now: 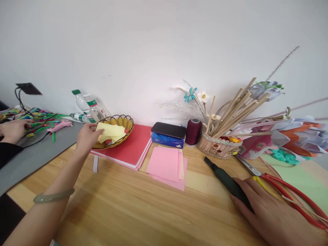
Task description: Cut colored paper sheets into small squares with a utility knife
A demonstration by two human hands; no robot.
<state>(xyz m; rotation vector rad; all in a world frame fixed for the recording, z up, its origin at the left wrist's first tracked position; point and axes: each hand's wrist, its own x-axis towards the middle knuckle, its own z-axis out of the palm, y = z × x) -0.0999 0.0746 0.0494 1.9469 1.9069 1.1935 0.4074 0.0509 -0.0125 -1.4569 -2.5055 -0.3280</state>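
The left hand (88, 136) is nearly closed, its thumb and fingers pinching the left edge of the yellow paper (112, 130), thin, matte, square-edged sheets lying loosely over one another in the basket (128, 132). The basket is oval, woven in yellow with a dark, looped, scalloped rim, and it sits partly on the red paper (138, 143), a smooth flat stack with white and pink edges showing beneath. A smooth, rounded, grey-green bangle (54, 197) circles the left wrist.

The right hand (271, 208) is partly closed, thumb on one side and fingers on the other, around the dark green handle of the tool (228, 181), whose flat black tip points toward the pot (217, 147). The scissors (284, 186), metal-bladed with glossy red handles, lie just beside that hand.

Between the hands, the pink paper (164, 162) lies in a slightly fanned stack of squares on the wood-grained table (115, 205). Behind it, a glossy black phone (168, 130) rests on a blue, crinkly plastic pack (166, 139), beside an upright spool (193, 131) of maroon thread. The pot, sided with short wooden slats, holds slender pale sticks (238, 112). At far left, another person's hand (14, 130) is near fuzzy, coloured stems (42, 118).
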